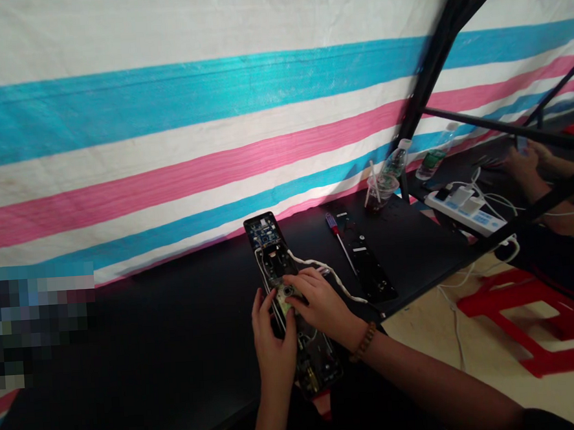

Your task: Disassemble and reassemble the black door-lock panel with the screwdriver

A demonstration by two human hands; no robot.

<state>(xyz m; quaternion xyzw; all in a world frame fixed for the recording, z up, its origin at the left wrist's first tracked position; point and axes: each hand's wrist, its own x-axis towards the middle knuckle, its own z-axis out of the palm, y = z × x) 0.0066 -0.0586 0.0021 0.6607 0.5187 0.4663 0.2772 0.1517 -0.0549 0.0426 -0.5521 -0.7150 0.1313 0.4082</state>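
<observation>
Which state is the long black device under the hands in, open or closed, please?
Open: the long black device shows its circuit board and white wires uncovered.

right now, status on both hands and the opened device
Left hand and right hand on opened device, innards exposed. White cable between it and screwdriver.

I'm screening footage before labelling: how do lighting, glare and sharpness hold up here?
Head view: the striped sheet is brightest, with a pale sheen on its upper blue band; head view: the black table is very dark, and small parts in the opened device are hard to make out; head view: blocky pixelation covers part of the left edge.
</observation>
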